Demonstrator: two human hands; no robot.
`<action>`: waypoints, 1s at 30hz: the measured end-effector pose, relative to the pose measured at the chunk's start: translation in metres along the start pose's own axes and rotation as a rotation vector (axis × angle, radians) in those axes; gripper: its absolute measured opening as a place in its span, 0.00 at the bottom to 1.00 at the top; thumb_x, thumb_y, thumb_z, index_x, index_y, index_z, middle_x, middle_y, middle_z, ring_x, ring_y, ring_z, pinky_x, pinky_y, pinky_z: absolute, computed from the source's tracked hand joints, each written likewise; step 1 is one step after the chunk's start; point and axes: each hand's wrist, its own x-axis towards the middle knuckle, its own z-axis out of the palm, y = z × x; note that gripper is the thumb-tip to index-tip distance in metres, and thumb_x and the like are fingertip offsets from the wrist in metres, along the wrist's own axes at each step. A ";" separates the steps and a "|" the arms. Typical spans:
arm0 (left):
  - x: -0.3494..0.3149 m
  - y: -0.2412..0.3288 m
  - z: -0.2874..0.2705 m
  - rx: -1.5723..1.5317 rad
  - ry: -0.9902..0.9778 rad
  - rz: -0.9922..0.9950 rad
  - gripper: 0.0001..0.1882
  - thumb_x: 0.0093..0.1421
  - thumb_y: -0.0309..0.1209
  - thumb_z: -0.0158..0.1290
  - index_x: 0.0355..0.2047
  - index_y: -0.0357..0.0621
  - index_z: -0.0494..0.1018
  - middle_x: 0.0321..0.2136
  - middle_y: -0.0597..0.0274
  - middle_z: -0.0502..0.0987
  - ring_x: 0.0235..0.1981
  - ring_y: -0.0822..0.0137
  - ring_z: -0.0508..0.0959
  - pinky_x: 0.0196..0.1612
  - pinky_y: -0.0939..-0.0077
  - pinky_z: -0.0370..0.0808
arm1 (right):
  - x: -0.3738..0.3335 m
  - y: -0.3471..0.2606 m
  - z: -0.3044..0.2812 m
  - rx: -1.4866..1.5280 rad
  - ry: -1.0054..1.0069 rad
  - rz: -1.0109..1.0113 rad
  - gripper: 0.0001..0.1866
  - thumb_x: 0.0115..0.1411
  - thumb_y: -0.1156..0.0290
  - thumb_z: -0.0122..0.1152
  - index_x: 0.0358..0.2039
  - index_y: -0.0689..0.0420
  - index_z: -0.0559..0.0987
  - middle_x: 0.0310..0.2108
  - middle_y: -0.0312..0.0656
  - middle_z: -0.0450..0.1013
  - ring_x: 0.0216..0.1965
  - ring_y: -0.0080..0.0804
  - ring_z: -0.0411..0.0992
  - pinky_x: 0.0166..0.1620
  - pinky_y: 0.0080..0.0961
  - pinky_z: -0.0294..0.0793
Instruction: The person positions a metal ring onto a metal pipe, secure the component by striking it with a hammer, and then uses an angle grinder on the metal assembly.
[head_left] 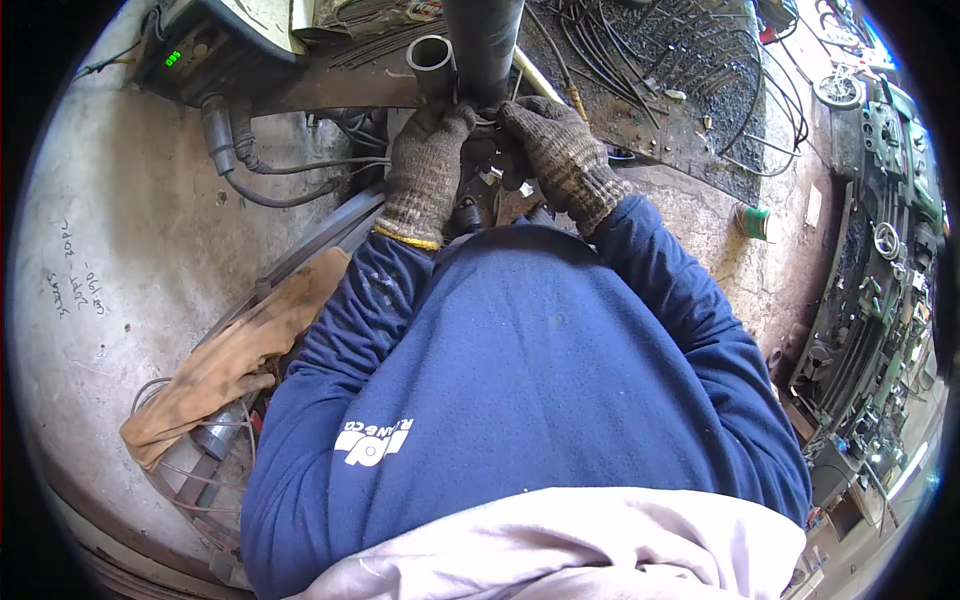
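A short metal tube [431, 60], its open end up, stands at the near edge of the worktop [690, 125], just beside a thick dark post [483, 45]. The gloved left hand [430, 160] has its fingers bent in at the tube's lower end; the gloved right hand [560, 150] curls near the foot of the post. Whether either grips anything, I cannot tell. Right of the post, the worktop is dark and gritty, strewn with thin rods [615, 55]. At upper left sits a box-shaped machine [215, 55] with a lit green display, thick cables [285, 170] hanging below. Tan cloth [235, 345] drapes at lower left, by a pale, handwritten-on surface [110, 330]. Rightward are a green spool [752, 222], a spoked wheel [840, 88] and large green machinery [885, 260].
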 end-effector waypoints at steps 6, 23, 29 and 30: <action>0.010 -0.026 0.002 -0.202 0.054 0.152 0.15 0.66 0.25 0.57 0.53 0.39 0.75 0.40 0.61 0.81 0.34 0.71 0.83 0.35 0.77 0.82 | 0.000 -0.019 0.005 0.098 0.022 0.163 0.17 0.70 0.58 0.58 0.40 0.61 0.78 0.29 0.41 0.78 0.24 0.28 0.78 0.26 0.26 0.81; 0.038 -0.054 -0.002 -0.181 0.033 0.230 0.14 0.67 0.27 0.57 0.51 0.37 0.76 0.39 0.63 0.82 0.30 0.73 0.82 0.36 0.77 0.81 | 0.000 -0.040 0.010 0.191 0.040 0.344 0.22 0.71 0.55 0.54 0.50 0.63 0.78 0.37 0.44 0.80 0.35 0.30 0.78 0.38 0.28 0.78; 0.022 -0.032 0.009 -0.282 0.085 0.156 0.14 0.67 0.26 0.57 0.52 0.36 0.76 0.39 0.60 0.82 0.32 0.71 0.83 0.37 0.76 0.83 | 0.005 -0.020 0.006 0.011 0.047 0.246 0.23 0.72 0.53 0.51 0.52 0.61 0.79 0.40 0.43 0.80 0.40 0.29 0.78 0.45 0.29 0.77; 0.023 -0.031 0.010 -0.262 0.081 0.162 0.14 0.67 0.26 0.57 0.52 0.35 0.76 0.39 0.60 0.82 0.32 0.71 0.83 0.37 0.76 0.84 | 0.004 -0.017 0.004 0.022 0.048 0.255 0.23 0.72 0.54 0.51 0.52 0.60 0.79 0.39 0.42 0.80 0.40 0.29 0.78 0.45 0.29 0.77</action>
